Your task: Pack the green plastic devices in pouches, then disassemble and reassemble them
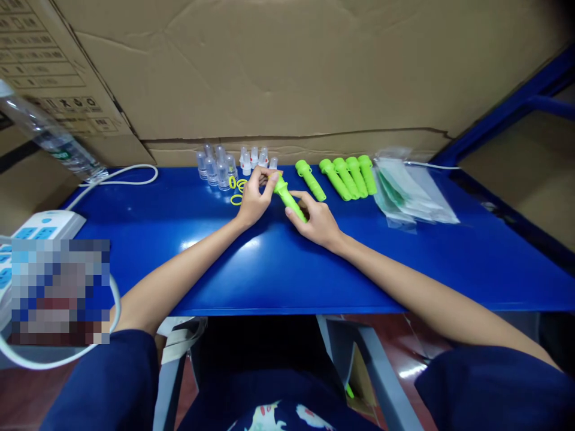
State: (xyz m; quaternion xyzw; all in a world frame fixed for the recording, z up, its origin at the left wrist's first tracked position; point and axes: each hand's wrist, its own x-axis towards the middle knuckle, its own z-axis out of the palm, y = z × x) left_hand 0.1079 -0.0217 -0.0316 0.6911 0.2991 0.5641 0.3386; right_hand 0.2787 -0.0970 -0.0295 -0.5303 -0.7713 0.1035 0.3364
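Over the blue worktop (188, 239), the right hand (317, 222) clasps the green tube (290, 200) low, its long axis slanting up-left. The left hand (255, 197), nearer the tip, pinches its grip onto the top end.

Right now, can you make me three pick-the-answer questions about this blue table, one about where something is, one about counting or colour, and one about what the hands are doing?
1. Where do the clear plastic bags lie?
A. right of the row of green tubes
B. left of the clear caps
C. under the table

2. How many green plastic tubes lie side by side in the row?
A. one
B. four
C. nine

3. What is the green plastic tube between the hands doing?
A. lying untouched
B. held by both hands
C. standing in a cup

Answers: 1 A, the bags sit beyond the row's right end. 2 B, four lie together. 3 B, the left hand pinches its top and the right hand grips its lower end.
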